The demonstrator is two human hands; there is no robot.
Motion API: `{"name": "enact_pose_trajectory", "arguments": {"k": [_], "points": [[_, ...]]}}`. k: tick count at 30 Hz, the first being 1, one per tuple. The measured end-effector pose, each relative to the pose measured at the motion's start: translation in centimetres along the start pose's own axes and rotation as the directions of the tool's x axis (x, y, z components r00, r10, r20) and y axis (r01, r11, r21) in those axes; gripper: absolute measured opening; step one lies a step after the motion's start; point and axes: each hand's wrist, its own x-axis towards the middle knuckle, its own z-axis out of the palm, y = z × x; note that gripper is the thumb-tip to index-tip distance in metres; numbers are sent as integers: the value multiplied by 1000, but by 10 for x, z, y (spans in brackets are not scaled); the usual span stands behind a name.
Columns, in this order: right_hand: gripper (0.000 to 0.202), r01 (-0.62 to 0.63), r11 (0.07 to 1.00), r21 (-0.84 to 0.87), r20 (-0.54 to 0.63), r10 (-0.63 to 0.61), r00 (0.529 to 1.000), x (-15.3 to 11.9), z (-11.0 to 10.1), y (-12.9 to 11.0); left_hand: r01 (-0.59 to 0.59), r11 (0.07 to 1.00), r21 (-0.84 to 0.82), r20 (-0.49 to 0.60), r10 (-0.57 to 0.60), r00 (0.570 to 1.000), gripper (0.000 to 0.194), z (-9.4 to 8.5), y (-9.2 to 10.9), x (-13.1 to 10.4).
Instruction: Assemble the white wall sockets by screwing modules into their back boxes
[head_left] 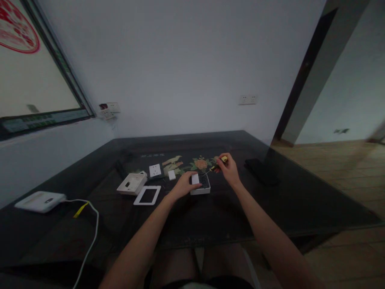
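Left hand grips white box inward of black table's front edge; right hand grasps screwdriver, whose slant could cause slipping.

Box: on table, fingers of left hand on it
Screwdriver: in fingers of right hand
Frame: left of box
Housing: left of frame
Socket panel: behind frame
Block: right of socket panel
Device: far left
Pouch: right of right hand
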Motion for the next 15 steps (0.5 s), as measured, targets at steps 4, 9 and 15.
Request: {"name": "enact_pose_trajectory", "arguments": {"k": [4, 9, 15], "points": [[31, -51, 998, 33, -47, 52, 998, 0, 3, 9, 18, 1000, 9, 9, -18, 1000, 53, 0, 0, 0], [38, -228, 962, 150, -130, 248, 960, 3, -2, 25, -14, 1000, 0, 30, 14, 999, 57, -1, -2, 0], [37, -426, 889, 171, -23, 436, 900, 7, -17, 34, -37, 999, -1, 38, 37, 999, 62, 0, -9, 1]]}}
